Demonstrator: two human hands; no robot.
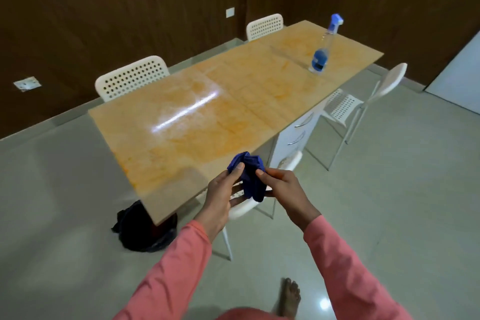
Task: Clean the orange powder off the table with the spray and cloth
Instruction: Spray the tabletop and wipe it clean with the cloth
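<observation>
Both hands, left hand (220, 193) and right hand (281, 184), are pinched on the crumpled blue cloth (249, 176) at lower centre, which is best folded flat before the orange-dusted tabletop (197, 117) is wiped.

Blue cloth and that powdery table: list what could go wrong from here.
1. The blue cloth is bunched in both hands, left hand and right hand; wiped like that, it may just smear the orange powder.
2. The spray bottle stands near the table's far edge; a broad wipe could knock it off.
</observation>
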